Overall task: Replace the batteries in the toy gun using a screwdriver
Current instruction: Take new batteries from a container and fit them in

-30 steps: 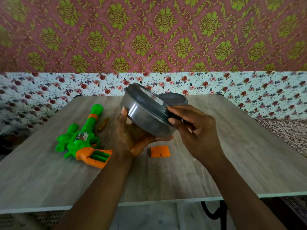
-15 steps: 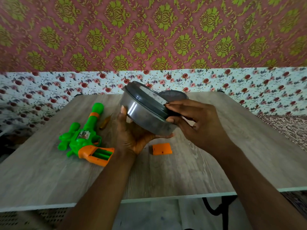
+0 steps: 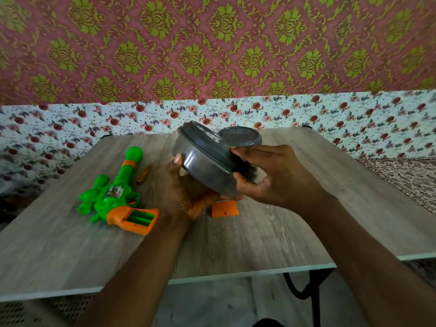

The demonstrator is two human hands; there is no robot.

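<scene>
Grey plastic container point(image 3: 203, 166), tilted at centre frame, sits cupped in the left hand point(image 3: 188, 192) while the right hand point(image 3: 266, 175) curls its fingers over the lid's rim. It looks light, smooth and likely slippery, best held by the rim. At left on the table point(image 3: 259, 232) lies the toy gun point(image 3: 118, 197), its grip compartment open, with a screwdriver point(image 3: 144, 174) just beside it and an orange cover point(image 3: 224, 208) below the hands. Open room lies lower right, well short of the table's near edge.

Home room, patterned wallpaper point(image 3: 212, 43), wooden table point(image 3: 236, 237)
</scene>
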